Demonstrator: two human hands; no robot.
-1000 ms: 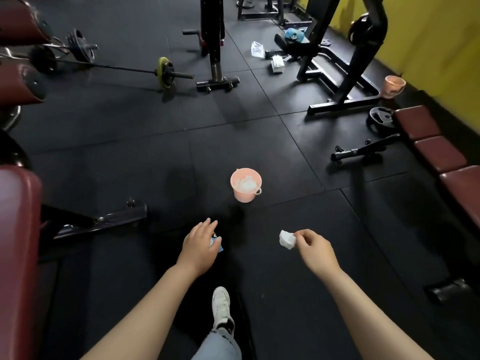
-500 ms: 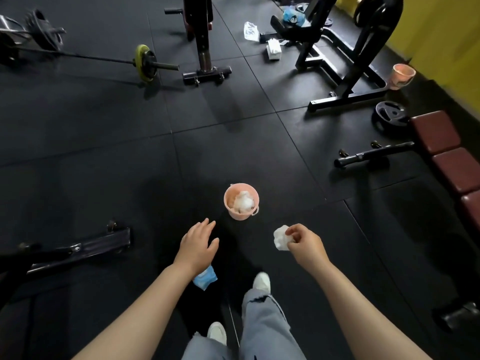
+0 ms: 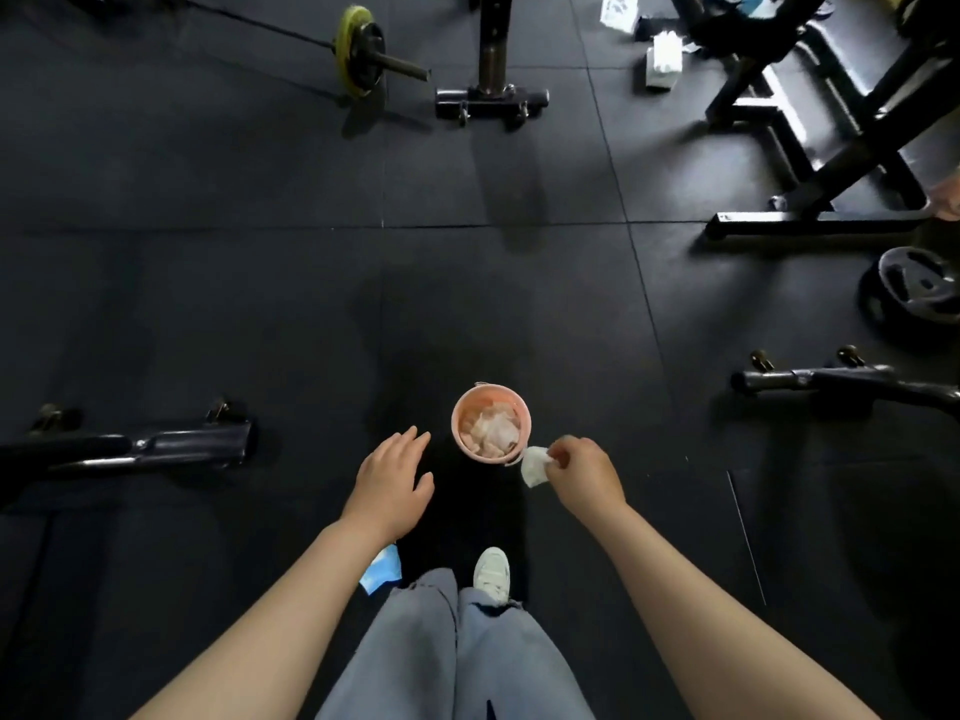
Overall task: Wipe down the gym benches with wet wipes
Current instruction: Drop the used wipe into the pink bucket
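My right hand [image 3: 584, 472] pinches a crumpled white wet wipe [image 3: 534, 466] just beside the right rim of a small pink bucket [image 3: 462, 402]. The bucket stands on the black floor and holds several used white wipes. My left hand [image 3: 390, 480] hovers left of the bucket with fingers spread, holding nothing. A blue wipe packet [image 3: 382, 569] lies on the floor under my left forearm, partly hidden.
Black bench feet lie at left [image 3: 156, 446] and right [image 3: 831, 381]. A barbell with a yellow plate [image 3: 356, 49] and a machine base [image 3: 491, 101] sit ahead. A black rack frame [image 3: 831, 148], a weight plate [image 3: 917, 283] and white tissue packs [image 3: 662, 59] are at the right.
I have stepped closer to the pink bucket. My right hand has carried the wipe forward to the bucket's rim. The red bench pads have left the view.
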